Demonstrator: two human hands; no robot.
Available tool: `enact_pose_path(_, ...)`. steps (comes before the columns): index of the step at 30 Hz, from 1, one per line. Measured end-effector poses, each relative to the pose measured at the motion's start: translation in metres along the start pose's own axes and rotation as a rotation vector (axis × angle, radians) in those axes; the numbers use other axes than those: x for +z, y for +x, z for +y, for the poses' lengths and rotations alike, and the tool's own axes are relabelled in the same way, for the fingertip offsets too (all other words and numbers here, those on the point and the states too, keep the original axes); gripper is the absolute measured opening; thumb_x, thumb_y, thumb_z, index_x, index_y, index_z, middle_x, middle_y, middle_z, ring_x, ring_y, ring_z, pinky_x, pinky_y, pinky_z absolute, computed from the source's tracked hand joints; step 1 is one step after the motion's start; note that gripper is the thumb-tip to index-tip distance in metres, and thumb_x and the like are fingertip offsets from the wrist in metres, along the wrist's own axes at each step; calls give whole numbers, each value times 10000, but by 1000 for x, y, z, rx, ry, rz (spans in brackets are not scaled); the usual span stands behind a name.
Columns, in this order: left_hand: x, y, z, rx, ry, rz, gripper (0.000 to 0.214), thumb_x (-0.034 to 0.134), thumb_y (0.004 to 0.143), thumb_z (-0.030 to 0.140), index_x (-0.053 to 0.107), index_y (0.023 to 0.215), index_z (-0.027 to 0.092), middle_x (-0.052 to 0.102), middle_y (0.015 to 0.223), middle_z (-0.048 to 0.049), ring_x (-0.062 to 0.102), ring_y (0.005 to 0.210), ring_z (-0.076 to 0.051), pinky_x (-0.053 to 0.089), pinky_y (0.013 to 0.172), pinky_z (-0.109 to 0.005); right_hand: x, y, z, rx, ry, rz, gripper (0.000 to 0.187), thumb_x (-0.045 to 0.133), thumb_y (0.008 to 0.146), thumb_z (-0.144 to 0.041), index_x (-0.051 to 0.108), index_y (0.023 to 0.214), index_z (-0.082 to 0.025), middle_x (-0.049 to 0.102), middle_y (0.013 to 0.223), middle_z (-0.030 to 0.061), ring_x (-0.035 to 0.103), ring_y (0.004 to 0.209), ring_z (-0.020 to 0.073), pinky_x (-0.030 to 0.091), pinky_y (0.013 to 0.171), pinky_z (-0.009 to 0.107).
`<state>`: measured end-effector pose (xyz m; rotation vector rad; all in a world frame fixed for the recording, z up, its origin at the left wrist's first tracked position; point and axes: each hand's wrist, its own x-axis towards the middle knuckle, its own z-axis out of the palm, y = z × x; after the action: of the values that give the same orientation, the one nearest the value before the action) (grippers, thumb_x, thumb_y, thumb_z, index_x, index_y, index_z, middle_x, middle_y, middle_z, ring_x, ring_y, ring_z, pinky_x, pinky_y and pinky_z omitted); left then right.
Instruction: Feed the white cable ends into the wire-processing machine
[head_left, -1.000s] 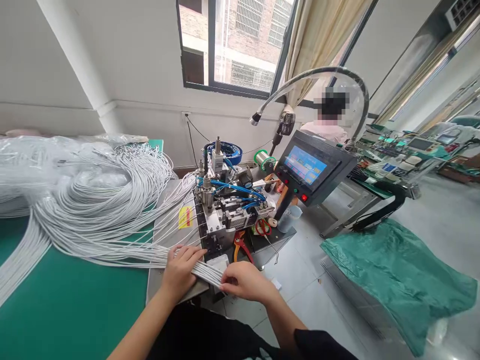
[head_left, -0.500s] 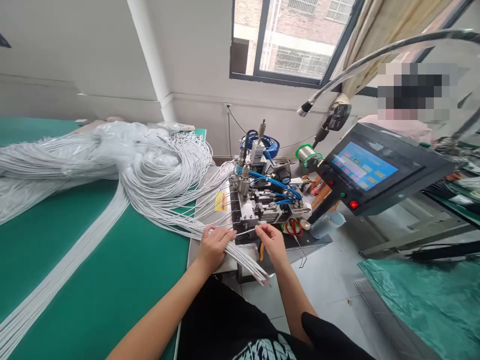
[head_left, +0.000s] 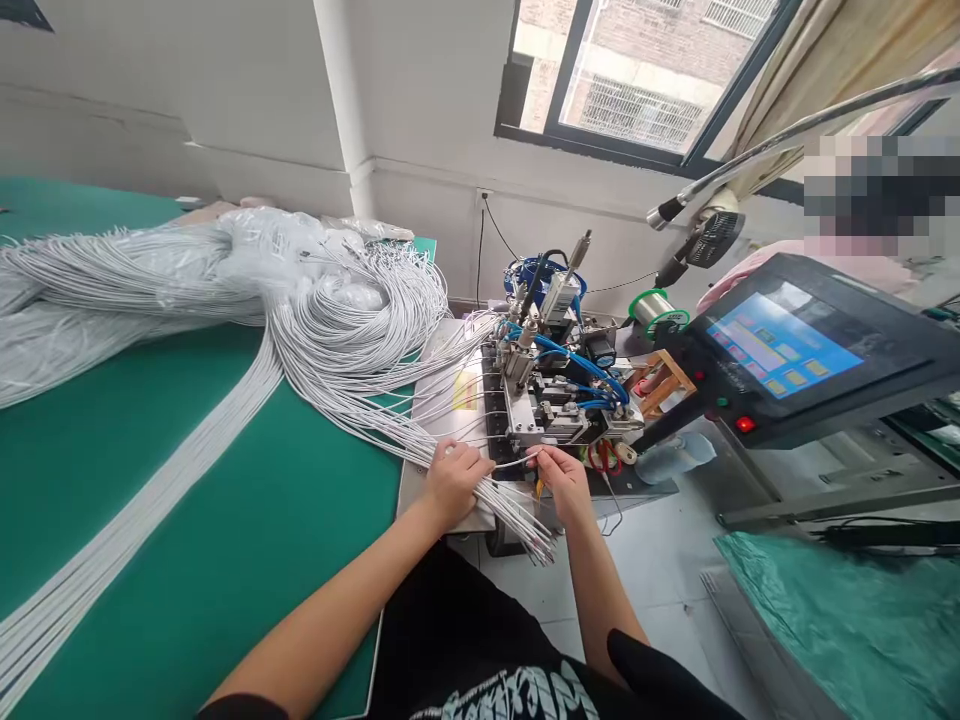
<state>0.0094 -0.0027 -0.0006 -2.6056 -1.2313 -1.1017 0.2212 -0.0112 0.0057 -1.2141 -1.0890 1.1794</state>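
My left hand (head_left: 456, 484) is closed around a bundle of white cables (head_left: 521, 518), whose loose ends stick out past it toward the lower right. Between the fingertips of my right hand (head_left: 561, 480) is pinched the end of a single white cable (head_left: 514, 463), which runs across from the left hand. Both hands are at the near end of a small bench machine (head_left: 525, 400) with metal cylinders and blue air tubes. Several cables lead into its left side. The very tip of the pinched cable is hidden by my fingers.
A large heap of white cables (head_left: 360, 340), partly wrapped in plastic, lies on the green table (head_left: 247, 560). On the right stand a control panel with a screen (head_left: 784, 340), a wire spool (head_left: 658, 312) and red-handled scissors (head_left: 604, 458). Behind the panel sits another person (head_left: 757, 268).
The camera view has turned, so the scene sits farther right and the table tilts differently. Both hands keep their holds, and the cable ends below the left hand are fanned slightly more.
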Motion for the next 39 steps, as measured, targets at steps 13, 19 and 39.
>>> enact_pose_path(13,-5,2,-1,90,-36,4,384,427,774,40,662,1001,242,661,805,-7,568,731,-136,304,877,-356,5,-9,-10,-60,-16,68,369,673,762,-500,719,900,-161,672,725,48,329,415,59,244,386,233)
enact_pose_path(19,-5,2,1,84,-22,-14,364,415,807,35,662,967,249,694,848,3,591,766,-133,322,866,-333,-3,-3,-8,54,38,-53,335,684,729,-479,705,809,-155,666,675,49,288,391,55,219,376,232)
enact_pose_path(39,-4,3,7,3,87,-37,379,515,704,56,669,994,245,633,783,-22,561,807,-189,259,937,-433,-10,6,11,-128,-507,-22,292,569,800,-461,587,714,-182,560,632,4,476,582,150,383,574,262)
